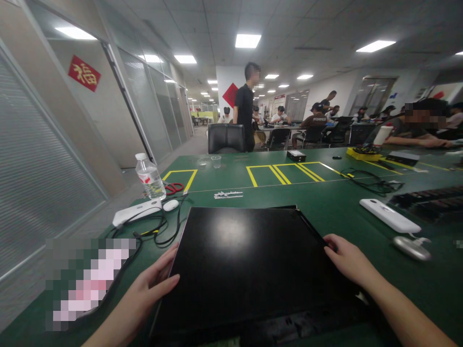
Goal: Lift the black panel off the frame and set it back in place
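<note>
A black LCD screen panel [249, 260] with a glossy light reflection lies in front of me over the green table. Its lower edge shows a dark strip with what look like circuit parts, too dim to tell. My left hand [155, 277] grips the left edge, thumb on top and the other fingers partly hidden at the side. On the opposite side, my right hand [345, 258] is closed on the right edge, where a narrow black frame piece [313, 226] stands slightly off the panel. Its fingertips are partly hidden.
A water bottle [149, 177], red-handled scissors [174, 188], a white device [137, 212] and black cables [159, 226] lie at left. Another white device [389, 216] and a silver mouse-like object [411, 248] are at right. A person [244, 108] stands beyond the table [224, 173].
</note>
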`<state>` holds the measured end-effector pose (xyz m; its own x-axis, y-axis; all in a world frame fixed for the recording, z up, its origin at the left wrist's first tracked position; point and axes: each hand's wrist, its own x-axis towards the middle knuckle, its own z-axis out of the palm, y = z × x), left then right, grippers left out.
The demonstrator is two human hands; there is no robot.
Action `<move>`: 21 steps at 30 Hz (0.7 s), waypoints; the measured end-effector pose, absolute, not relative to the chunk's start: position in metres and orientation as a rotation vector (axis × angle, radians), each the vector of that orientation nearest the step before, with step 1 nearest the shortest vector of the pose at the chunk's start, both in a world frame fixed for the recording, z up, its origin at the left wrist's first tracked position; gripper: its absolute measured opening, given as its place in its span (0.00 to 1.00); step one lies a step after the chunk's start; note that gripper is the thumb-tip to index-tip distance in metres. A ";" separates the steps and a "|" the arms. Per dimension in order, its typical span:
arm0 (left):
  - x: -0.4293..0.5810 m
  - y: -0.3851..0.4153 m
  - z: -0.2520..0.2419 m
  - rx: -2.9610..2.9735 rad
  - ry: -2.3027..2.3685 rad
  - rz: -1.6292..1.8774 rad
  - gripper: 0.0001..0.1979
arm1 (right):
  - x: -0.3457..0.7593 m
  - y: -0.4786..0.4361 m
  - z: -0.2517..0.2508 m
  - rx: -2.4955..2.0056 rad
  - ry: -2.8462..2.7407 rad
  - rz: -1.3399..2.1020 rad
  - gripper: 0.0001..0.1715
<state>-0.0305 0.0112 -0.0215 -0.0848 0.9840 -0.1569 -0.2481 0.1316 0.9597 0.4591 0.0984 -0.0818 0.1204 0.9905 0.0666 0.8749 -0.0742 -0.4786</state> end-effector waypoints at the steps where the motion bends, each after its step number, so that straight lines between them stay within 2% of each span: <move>1: -0.030 0.011 -0.022 0.836 1.139 1.270 0.27 | 0.459 0.098 -0.082 -2.003 -1.787 0.392 0.18; 6: -0.030 0.010 -0.027 0.743 1.069 1.257 0.30 | 0.455 0.097 -0.078 -1.976 -1.703 0.462 0.34; 9: -0.029 0.011 -0.026 0.776 1.087 1.279 0.31 | 0.453 0.096 -0.074 -1.978 -1.680 0.508 0.37; 13: -0.024 0.009 -0.020 0.717 1.024 1.262 0.35 | 0.452 0.096 -0.071 -1.988 -1.669 0.555 0.38; 21: -0.016 0.001 -0.010 0.668 1.044 1.261 0.44 | 0.454 0.098 -0.072 -1.975 -1.568 0.512 0.32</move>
